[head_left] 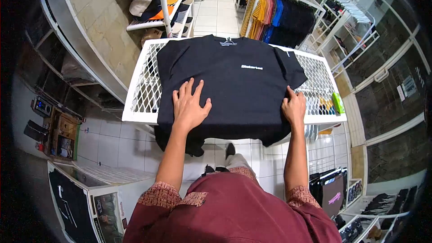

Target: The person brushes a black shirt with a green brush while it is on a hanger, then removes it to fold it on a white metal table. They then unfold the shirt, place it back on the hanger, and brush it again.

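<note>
A black T-shirt [225,90] with small white lettering on the chest lies spread on a white mesh-top table [139,103]. Its collar points away from me, and its lower hem hangs over the near edge. My left hand [190,107] rests flat on the left part of the shirt, fingers spread. At the shirt's right side edge, my right hand [294,106] has its fingers bent close together on the fabric. What lies between those fingertips is hard to see, but they appear to grip the side seam.
A small green packet [338,103] lies at the table's right edge. Behind stand a shelf of caps [167,11] on the left and a rack of hanging shirts [279,18]. Glass doors [387,76] line the right. A wooden crate [67,130] sits at the left.
</note>
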### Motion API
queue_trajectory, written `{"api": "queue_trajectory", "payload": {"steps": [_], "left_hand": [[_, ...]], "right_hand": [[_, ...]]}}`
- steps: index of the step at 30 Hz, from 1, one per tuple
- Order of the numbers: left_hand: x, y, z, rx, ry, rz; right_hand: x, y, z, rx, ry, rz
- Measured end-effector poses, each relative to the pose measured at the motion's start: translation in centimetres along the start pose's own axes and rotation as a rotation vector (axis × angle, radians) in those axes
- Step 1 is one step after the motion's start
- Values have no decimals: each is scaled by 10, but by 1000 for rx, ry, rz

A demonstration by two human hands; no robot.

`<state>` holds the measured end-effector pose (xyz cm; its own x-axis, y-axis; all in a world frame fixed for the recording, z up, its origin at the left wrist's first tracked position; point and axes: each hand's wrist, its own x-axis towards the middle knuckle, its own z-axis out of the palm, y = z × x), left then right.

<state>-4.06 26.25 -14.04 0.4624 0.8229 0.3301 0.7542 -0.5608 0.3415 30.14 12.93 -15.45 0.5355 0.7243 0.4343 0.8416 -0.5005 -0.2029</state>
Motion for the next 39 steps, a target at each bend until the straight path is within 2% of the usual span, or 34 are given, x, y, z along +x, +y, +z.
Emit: {"api": "queue_trajectory", "payload": {"steps": [2,4,6,8,12,14,18,19,22,24,26,30,32,36,38,39], "left_hand": [[1,0,0,-1,8,-8],[1,1,2,6,4,-16],[-2,0,1,-11,23,-3],[-2,3,-4,-23,31,2],[0,4,-8,-34,-11,-7],[1,4,-10,-40,-44,-14],[5,7,-13,-75,-69,-39],[6,5,-14,-67,-111,-45],[7,7,-16,-61,-153,-59],[6,6,-15,-37,-164,-51],[7,6,-17,-44,-158,-45],[18,7,-26,-34,-139,-31],[48,3,-40,-39,-29,105],[156,11,-65,28,438,167],[205,4,-62,93,546,248],[223,-1,-59,37,464,284]], "right_hand": [[18,-14,-3,7,69,-76],[45,-53,-5,190,227,-194],[82,-88,7,410,126,-279],[123,-120,33,466,-7,-301],[193,-160,98,308,-206,-209],[208,-167,113,359,-308,-186],[221,-177,121,198,-339,-299],[225,-180,119,223,-336,-268],[255,-187,114,409,-312,-174],[275,-193,109,443,-273,-185],[289,-206,95,525,-28,-211],[307,-231,60,712,174,-278],[312,-243,40,833,174,-320],[302,-264,-5,824,240,-386],[296,-273,-23,834,271,-401],[295,-276,-31,875,280,-413]]}}
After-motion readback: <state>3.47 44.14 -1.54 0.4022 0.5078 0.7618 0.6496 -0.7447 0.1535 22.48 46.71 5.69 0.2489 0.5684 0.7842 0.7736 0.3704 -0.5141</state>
